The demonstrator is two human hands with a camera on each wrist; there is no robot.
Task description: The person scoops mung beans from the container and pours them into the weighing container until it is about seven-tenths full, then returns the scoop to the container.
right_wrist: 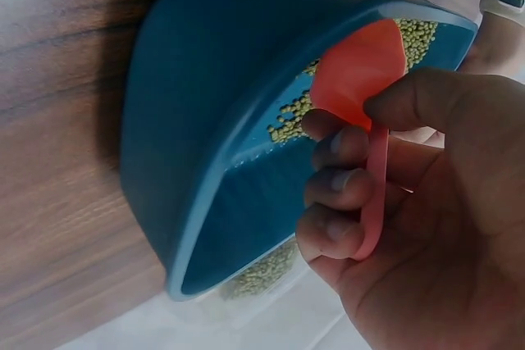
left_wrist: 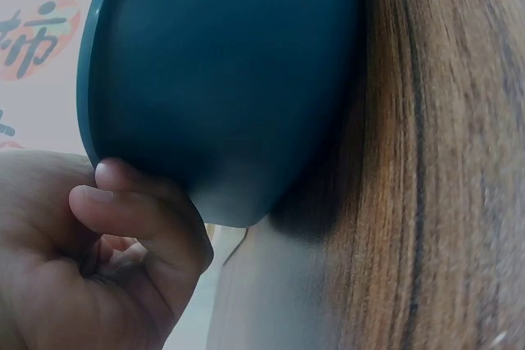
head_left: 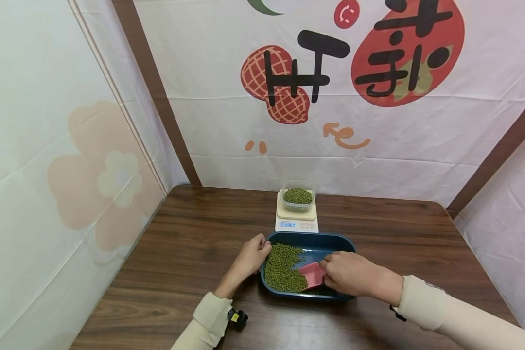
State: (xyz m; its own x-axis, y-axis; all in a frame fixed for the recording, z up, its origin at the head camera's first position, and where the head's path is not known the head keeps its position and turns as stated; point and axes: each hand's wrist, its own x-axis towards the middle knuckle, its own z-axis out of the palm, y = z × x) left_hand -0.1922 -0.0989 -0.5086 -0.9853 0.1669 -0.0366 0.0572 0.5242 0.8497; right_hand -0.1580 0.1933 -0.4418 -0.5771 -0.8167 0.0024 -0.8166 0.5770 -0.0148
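Observation:
A dark blue basin (head_left: 328,239) stands on the table with green beans (head_left: 284,267), likely mung beans, heaped toward its left side. My left hand (head_left: 251,253) grips the basin's left rim; in the left wrist view its curled fingers (left_wrist: 139,219) are at the basin's edge. The right hand (head_left: 347,273) holds a pink scoop (head_left: 312,275) by its handle inside the basin. The scoop's bowl meets the edge of the bean heap. In the right wrist view, fingers and thumb wrap the scoop's handle (right_wrist: 375,194); what the bowl contains is hidden there.
Behind the basin, a kitchen scale (head_left: 284,227) with a lit display carries a clear plastic container (head_left: 298,208) of green beans. The brown wooden table (head_left: 201,233) ends at a printed cloth backdrop (head_left: 227,170).

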